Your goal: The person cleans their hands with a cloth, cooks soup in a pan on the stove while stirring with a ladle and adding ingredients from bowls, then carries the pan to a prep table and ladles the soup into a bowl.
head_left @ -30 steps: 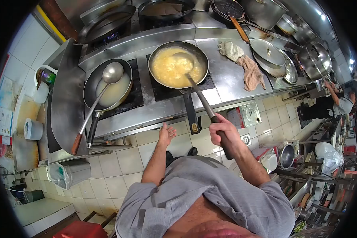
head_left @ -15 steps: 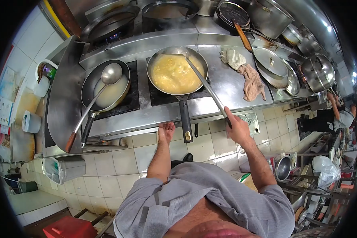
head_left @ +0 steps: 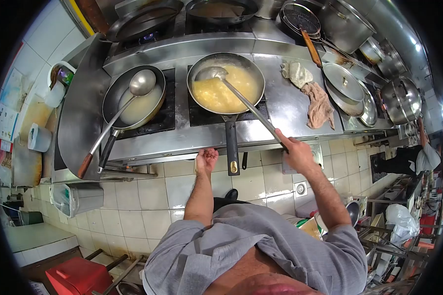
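My right hand point(head_left: 299, 156) is closed round the handle of a long metal ladle point(head_left: 248, 102). The ladle's bowl dips into a yellow, egg-like soup point(head_left: 221, 96) at the far left of a frying pan point(head_left: 190, 94). This pan's black handle point(head_left: 232, 147) points toward me, and no hand is on it. At the stove's front edge, my left hand point(head_left: 207, 160) is held palm up with its fingers curled in; nothing shows in it. On the left burner, a second pan point(head_left: 158, 105) holds pale liquid, with a wooden-handled ladle point(head_left: 142, 82) resting across it.
Two cloths point(head_left: 320, 105) lie on the steel stove top right of the soup pan, beside stacked lids point(head_left: 344, 81). Woks point(head_left: 221, 11) stand on the rear burners. A strainer point(head_left: 300, 18) and pots point(head_left: 347, 24) fill the back right. Another person point(head_left: 412, 160) is at far right.
The ladle's bowl has moved to the left side of the soup pan and shows more above the soup. My left hand stays at the stove edge. The camera view has shifted slightly.
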Demonstrator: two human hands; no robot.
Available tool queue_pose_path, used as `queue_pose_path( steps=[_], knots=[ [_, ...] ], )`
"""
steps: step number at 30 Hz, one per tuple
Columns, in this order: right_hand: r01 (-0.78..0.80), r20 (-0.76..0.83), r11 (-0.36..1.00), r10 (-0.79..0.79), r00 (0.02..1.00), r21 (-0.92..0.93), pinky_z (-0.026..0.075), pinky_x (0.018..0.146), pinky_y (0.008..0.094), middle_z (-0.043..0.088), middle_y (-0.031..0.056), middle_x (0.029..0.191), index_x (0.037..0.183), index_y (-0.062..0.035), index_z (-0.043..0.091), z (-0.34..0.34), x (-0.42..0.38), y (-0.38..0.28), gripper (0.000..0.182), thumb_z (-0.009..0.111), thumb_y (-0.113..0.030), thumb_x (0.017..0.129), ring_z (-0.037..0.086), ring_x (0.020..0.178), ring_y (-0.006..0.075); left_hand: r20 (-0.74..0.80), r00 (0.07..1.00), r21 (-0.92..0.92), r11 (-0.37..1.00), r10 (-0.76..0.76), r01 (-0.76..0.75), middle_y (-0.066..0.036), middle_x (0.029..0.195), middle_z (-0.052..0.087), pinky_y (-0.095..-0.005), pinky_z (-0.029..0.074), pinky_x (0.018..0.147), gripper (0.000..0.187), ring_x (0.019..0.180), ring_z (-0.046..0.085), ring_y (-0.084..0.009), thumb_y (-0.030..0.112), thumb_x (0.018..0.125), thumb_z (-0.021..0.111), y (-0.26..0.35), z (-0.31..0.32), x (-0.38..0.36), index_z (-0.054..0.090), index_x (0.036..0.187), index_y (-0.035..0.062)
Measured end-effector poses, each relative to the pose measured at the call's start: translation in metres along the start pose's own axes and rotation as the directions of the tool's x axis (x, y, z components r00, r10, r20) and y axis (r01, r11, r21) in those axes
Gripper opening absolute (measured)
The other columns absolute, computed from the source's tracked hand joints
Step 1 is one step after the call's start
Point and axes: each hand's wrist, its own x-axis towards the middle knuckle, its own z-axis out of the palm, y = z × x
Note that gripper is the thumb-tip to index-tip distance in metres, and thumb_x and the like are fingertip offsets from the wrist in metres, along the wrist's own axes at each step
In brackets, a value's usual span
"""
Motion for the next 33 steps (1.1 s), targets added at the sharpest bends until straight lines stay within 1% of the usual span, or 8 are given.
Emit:
queue_pose_path(
  steps=[8, 13, 19, 21, 23, 27, 31, 33],
  knots=[
    [0.197, -0.083, 0.867, -0.262, 0.961, -0.458, 0.052, 0.06, 0.0356, 0.054, 0.004, 0.075, 0.134, -0.0348, 0.038, -0.074, -0.03, 0.053, 0.072, 0.055, 0.0, 0.072, 0.062, 0.066, 0.022, 0.005, 0.97, 0.436, 0.872, 0.244, -0.222, -0.002, 0.074, 0.057, -0.0399, 0.048, 0.07, 0.014, 0.069, 0.055, -0.0157, 0.004, 0.079, 0.062, -0.004, 0.006, 0.0, 0.052, 0.082, 0.0125],
    [0.014, 0.044, 0.876, 0.009, 0.999, -0.481, 0.051, 0.066, 0.0379, 0.056, 0.0063, 0.078, 0.133, -0.0334, 0.038, -0.098, -0.039, 0.043, 0.072, 0.056, 0.0, 0.072, 0.062, 0.074, 0.0243, -0.031, 0.923, 0.489, 0.811, 0.384, -0.321, 0.0, 0.075, 0.056, -0.0322, 0.048, 0.061, 0.027, 0.067, 0.057, -0.0146, 0.0, 0.079, 0.061, -0.011, -0.002, 0.01, 0.042, 0.083, 0.0188],
    [-0.083, -0.109, 0.949, 0.122, 0.987, 0.304, 0.048, 0.069, 0.0428, 0.062, 0.0187, 0.089, 0.134, -0.0165, 0.038, -0.03, -0.023, 0.04, 0.071, 0.057, 0.002, 0.068, 0.06, 0.08, 0.0374, 0.036, 0.967, 0.383, 0.89, 0.252, -0.246, 0.0, 0.075, 0.058, -0.031, 0.049, 0.063, 0.026, 0.066, 0.058, -0.0154, 0.0, 0.078, 0.063, -0.002, -0.007, 0.005, 0.046, 0.083, 0.0183],
    [-0.096, -0.079, 0.845, 0.162, 0.984, 0.527, 0.048, 0.061, 0.0372, 0.061, 0.0175, 0.08, 0.133, -0.0055, 0.038, -0.012, -0.02, 0.018, 0.068, 0.058, 0.002, 0.068, 0.062, 0.066, 0.0282, 0.021, 0.964, 0.358, 0.899, 0.263, -0.253, 0.0, 0.074, 0.058, -0.0307, 0.049, 0.063, 0.024, 0.066, 0.058, -0.0152, 0.001, 0.079, 0.063, -0.008, -0.003, 0.001, 0.047, 0.082, 0.0181],
    [-0.299, 0.226, 0.43, 0.212, 0.951, 0.852, 0.043, 0.041, 0.0266, 0.051, 0.004, 0.068, 0.135, -0.0049, 0.033, -0.009, -0.02, -0.017, 0.069, 0.059, 0.002, 0.072, 0.051, 0.047, 0.0109, -0.004, 0.931, 0.434, 0.839, 0.365, -0.327, 0.0, 0.074, 0.058, -0.0303, 0.048, 0.064, 0.022, 0.065, 0.057, -0.014, 0.001, 0.079, 0.063, -0.01, 0.001, 0.0, 0.049, 0.079, 0.0179],
    [-0.421, 0.458, -0.368, 0.014, 0.889, 0.829, 0.039, 0.038, 0.0274, 0.048, 0.0034, 0.063, 0.13, -0.0014, 0.036, -0.02, -0.031, -0.065, 0.064, 0.059, 0.006, 0.07, 0.049, 0.041, 0.0138, 0.011, 0.963, 0.571, 0.789, 0.269, -0.227, -0.001, 0.074, 0.054, -0.0347, 0.047, 0.064, 0.013, 0.067, 0.054, -0.017, 0.025, 0.087, 0.057, -0.021, -0.01, 0.001, 0.053, 0.081, 0.0151],
    [-0.438, 0.441, -0.57, -0.143, 0.886, 0.696, 0.04, 0.039, 0.028, 0.05, 0.0046, 0.063, 0.131, -0.001, 0.036, -0.028, -0.042, -0.061, 0.066, 0.059, 0.006, 0.07, 0.049, 0.04, 0.0143, 0.18, 0.967, 0.589, 0.807, -0.18, 0.041, -0.004, 0.079, 0.054, -0.0347, 0.046, 0.064, 0.042, 0.069, 0.054, -0.0173, 0.051, 0.089, 0.045, -0.061, 0.078, -0.12, 0.055, 0.089, 0.0108],
    [-0.378, 0.415, -0.422, -0.005, 0.91, 0.824, 0.04, 0.039, 0.0268, 0.05, 0.0045, 0.064, 0.132, -0.0025, 0.035, -0.027, -0.054, -0.066, 0.069, 0.059, 0.007, 0.069, 0.049, 0.041, 0.0142, 0.125, 0.924, 0.519, 0.817, -0.362, 0.25, -0.005, 0.08, 0.054, -0.0342, 0.047, 0.063, 0.051, 0.067, 0.053, -0.0177, 0.055, 0.089, 0.04, -0.065, 0.114, -0.162, 0.054, 0.098, 0.0068]
  ],
)
